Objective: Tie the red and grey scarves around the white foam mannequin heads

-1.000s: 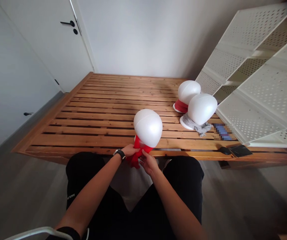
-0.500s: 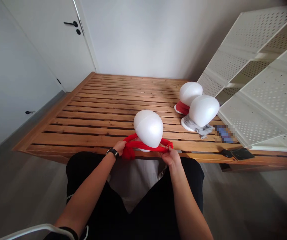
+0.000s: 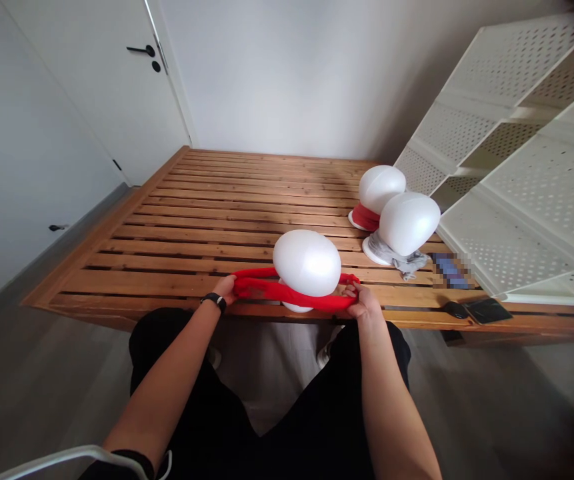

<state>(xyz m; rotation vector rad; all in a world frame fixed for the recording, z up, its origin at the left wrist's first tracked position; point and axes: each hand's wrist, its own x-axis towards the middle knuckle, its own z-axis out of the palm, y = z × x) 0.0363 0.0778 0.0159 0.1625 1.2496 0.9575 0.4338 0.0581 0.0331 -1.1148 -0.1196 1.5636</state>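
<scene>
A white foam mannequin head (image 3: pixel 307 261) stands near the front edge of the slatted wooden bench, tilted a little. Around its neck runs a red scarf (image 3: pixel 261 290), stretched sideways into a wide loop. My left hand (image 3: pixel 225 288) is closed on the scarf's left end, and my right hand (image 3: pixel 363 300) grips the right end, its fingers partly inside the loop. Below the scarf, the head's round white base (image 3: pixel 297 307) shows in part.
To the right stand a white mannequin head with grey cloth (image 3: pixel 409 223) at its neck and another with red cloth (image 3: pixel 365 217). A blurred blue item (image 3: pixel 451 270) and a black flat object (image 3: pixel 488 310) lie on the bench (image 3: pixel 227 193). White perforated racks (image 3: pixel 521 213) lean at right.
Both hands have moved apart, pulling the red scarf wider and flatter. The near mannequin head has shifted slightly right and tilted. The bunched cloth by my left hand is spread out.
</scene>
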